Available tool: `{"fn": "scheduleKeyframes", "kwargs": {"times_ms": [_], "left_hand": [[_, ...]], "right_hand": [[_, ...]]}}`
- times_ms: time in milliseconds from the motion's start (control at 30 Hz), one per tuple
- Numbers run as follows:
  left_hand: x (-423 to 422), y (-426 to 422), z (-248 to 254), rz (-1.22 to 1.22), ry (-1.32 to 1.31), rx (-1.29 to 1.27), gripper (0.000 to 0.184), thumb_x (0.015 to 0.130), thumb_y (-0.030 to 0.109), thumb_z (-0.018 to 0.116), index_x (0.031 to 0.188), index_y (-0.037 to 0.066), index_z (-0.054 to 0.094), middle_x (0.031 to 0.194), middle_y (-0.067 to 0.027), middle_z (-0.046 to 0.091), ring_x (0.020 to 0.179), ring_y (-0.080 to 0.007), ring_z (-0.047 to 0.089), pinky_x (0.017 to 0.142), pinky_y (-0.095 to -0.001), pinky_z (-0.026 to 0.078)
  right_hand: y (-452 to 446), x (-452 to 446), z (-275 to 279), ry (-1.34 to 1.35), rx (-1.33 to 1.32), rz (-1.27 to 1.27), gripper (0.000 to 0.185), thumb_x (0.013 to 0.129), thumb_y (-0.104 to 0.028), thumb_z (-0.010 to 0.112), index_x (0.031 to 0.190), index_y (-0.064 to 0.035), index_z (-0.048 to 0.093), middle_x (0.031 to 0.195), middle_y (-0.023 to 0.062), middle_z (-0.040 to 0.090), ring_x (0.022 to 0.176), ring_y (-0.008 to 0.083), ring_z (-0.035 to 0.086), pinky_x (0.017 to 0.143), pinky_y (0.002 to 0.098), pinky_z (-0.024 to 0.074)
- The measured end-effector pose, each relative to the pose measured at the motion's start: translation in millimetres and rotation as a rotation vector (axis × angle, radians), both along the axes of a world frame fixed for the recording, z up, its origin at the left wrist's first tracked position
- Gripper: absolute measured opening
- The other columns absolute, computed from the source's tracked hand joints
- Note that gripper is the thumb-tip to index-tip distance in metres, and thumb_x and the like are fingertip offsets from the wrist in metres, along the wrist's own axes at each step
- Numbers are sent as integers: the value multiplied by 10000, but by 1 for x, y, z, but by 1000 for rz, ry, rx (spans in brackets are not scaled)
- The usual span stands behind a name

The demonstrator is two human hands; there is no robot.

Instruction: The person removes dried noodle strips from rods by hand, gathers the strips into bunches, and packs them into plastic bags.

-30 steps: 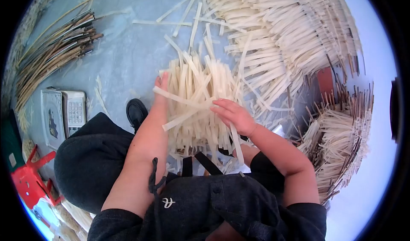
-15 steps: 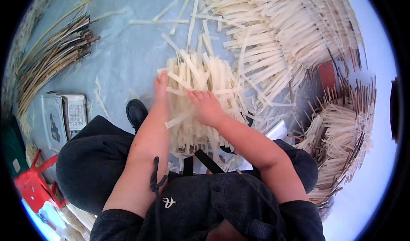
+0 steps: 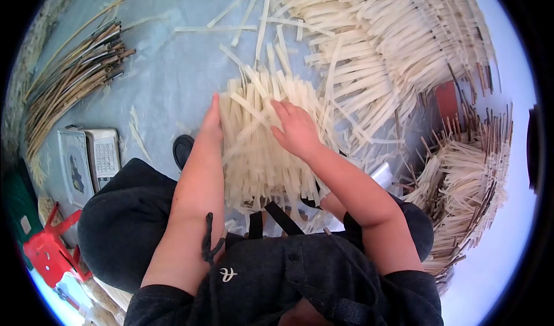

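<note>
The right hand [image 3: 297, 131], thumb and fingers apart, has shifted farther up the pale strip pile [image 3: 261, 158] between both hands. Crossing strips no longer jut leftward, leaving it neater. The left hand [image 3: 213, 119] lies alongside, its grip unclear.

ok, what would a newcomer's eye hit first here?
Probably the bundle of pale strips at centre, with the left hand along its side and the right hand over it. Next, the bigger spread of similar strips at upper right, then the bright red object at lower left.
</note>
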State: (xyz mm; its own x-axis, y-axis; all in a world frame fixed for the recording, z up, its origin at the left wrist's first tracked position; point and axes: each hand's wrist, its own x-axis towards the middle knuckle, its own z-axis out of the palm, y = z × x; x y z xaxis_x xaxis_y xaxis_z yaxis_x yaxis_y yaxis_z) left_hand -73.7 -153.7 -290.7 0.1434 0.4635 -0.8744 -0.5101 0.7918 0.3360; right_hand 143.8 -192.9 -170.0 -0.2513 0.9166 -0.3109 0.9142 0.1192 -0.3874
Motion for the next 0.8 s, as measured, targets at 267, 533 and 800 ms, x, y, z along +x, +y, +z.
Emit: {"fn": "scheduleKeyframes", "kwargs": {"times_ms": [267,533,800], "left_hand": [[7,-2,-50,-38,152,121,795,857,670,510,1339,38,489,1340,-150,519,1207,-287,516,1018,-435,408],[46,-34,-32,-348,811,221,864,826,639,577,1303,-75,478,1295,-223,538,1201,-313,517,1016,-407,387],[6,18,-19,41,1230,129,679,884,520,555,1290,-24,515,1168,-189,616,1090,-306,576,954,-384,421]], "right_hand": [[-26,-12,-56,78,97,529,516,798,-377,651,1204,-66,582,1342,121,499,1168,338,515,1020,404,383],[42,27,-22,349,74,-83,275,842,-278,582,1023,-88,663,963,160,664,870,391,614,787,449,493],[177,32,-111,-14,198,-513,338,808,-320,622,1007,-51,666,1072,202,647,966,365,623,861,428,496]]}}
